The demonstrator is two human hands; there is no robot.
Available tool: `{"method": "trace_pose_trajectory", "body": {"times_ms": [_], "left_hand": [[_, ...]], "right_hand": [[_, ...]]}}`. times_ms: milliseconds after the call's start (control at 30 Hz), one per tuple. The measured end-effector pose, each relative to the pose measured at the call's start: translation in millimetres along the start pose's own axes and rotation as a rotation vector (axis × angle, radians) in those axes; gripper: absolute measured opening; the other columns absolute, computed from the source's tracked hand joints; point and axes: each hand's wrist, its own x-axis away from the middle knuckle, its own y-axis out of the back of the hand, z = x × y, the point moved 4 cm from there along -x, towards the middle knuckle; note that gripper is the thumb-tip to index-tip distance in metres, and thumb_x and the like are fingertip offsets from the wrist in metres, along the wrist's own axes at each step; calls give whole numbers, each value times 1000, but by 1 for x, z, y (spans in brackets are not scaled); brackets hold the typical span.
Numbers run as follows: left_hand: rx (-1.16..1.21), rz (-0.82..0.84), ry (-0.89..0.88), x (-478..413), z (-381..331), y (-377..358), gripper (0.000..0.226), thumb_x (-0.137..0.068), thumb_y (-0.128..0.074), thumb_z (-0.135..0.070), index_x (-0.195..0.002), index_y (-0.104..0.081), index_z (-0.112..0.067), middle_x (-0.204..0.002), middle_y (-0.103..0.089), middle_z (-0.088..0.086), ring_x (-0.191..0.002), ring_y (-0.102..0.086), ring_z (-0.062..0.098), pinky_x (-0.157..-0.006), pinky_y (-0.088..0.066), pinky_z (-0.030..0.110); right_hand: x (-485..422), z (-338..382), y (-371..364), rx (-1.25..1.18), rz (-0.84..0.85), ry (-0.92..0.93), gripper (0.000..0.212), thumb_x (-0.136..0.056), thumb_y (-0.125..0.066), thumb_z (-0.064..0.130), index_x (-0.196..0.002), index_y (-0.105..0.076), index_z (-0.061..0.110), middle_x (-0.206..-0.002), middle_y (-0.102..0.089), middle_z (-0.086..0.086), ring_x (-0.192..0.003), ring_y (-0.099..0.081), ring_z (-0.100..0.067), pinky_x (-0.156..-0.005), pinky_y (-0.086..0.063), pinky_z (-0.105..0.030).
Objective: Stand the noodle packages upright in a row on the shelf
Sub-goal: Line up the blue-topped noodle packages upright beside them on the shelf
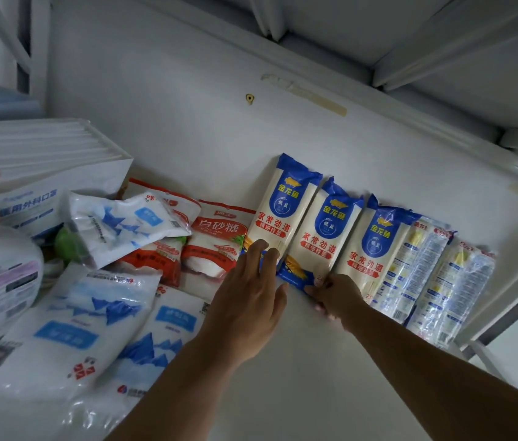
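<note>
Head view: right hand [336, 297] covers base of 2nd noodle pkg [316, 241], grip unclear.

glossy plastic noodle packages [321, 230], matt white painted shelf [299, 361], crinkly shiny plastic salt bags [69, 326]

Five noodle packages [318, 230] are stood side by side on the shelf [299, 361], against the back wall [187, 122]. Sugar bags [219, 237] are placed left of them, with salt bags [69, 319] in front of those.
</note>
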Motion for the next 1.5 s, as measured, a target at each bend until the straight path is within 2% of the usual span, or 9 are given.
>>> {"method": "trace_pose_trajectory", "body": {"times_ms": [100, 300, 433, 533, 733, 900, 1000, 1167, 1500], "left_hand": [[-19, 8, 5, 0, 0, -2, 58, -104, -39, -44, -153, -27, -17, -160, -29, 8, -145, -33, 21, -108, -37, 26], [-33, -5, 11, 2, 2, -5, 57, -101, -43, -44, -149, -35, -14, -155, -40, 10, -141, -42, 25, -105, -43, 28], [-15, -15, 4, 2, 2, -4, 56, -102, -44, -43, -149, -36, -14, -155, -40, 11, -141, -42, 25, -105, -43, 29], [2, -15, 3, 1, 2, -4, 55, -103, -42, -43, -150, -33, -14, -157, -36, 10, -142, -39, 24, -107, -41, 29], [7, -23, 0, 0, 2, -6, 53, -102, -44, -42, -146, -36, -14, -153, -40, 12, -137, -45, 25, -102, -46, 30], [23, -18, 0, -1, 2, -7, 54, -100, -39, -44, -145, -37, -14, -151, -41, 12, -136, -46, 25, -100, -49, 31], [31, -12, 4, -2, 2, -7, 55, -100, -38, -44, -146, -34, -15, -153, -37, 11, -139, -42, 24, -103, -48, 30], [27, -17, -2, -2, 2, -8, 54, -101, -41, -43, -145, -35, -14, -152, -39, 11, -138, -43, 25, -103, -48, 31], [23, -22, -12, 0, 2, -9, 52, -100, -47, -41, -144, -37, -14, -150, -41, 12, -137, -45, 26, -100, -49, 31]], "right_hand": [[0, -6, -1, -164, -85, -5, 10, -91, -73, 12, -98, -68, 6, -77, -66, -14, -60, -61, -22, -42, -48, -21], [-8, -12, 5, -58, -270, 138, 13, -89, -72, 8, -101, -76, 9, -78, -75, -11, -74, -73, -30, -76, -63, -44], [3, -16, 25, 59, -331, 200, 31, -81, -81, 37, -76, -69, 8, -70, -69, -4, -69, -69, -24, -61, -57, -34], [12, -29, 55, -19, -463, 143, 41, -80, -82, 38, -95, -62, 5, -88, -65, -3, -82, -61, -25, -66, -45, -30], [15, -41, 68, -259, -547, 125, 60, -81, -84, 29, -126, -51, 7, -120, -68, -10, -107, -67, -28, -74, -50, -29], [8, -33, 52, -239, -505, 170, 49, -86, -78, 30, -126, -57, 12, -122, -70, -9, -112, -68, -32, -92, -57, -52], [1, -35, 47, -251, -436, 132, 55, -87, -75, 37, -130, -50, 14, -121, -68, -8, -106, -70, -32, -83, -61, -51], [-18, -43, 41, -437, -237, 68, 54, -89, -67, 52, -126, -49, 18, -114, -68, -17, -74, -69, -29, -43, -52, -24], [-17, -43, 49, -346, -138, 27, 43, -100, -51, 49, -121, -53, 12, -108, -68, -14, -57, -63, -19, -39, -46, -20]]}}
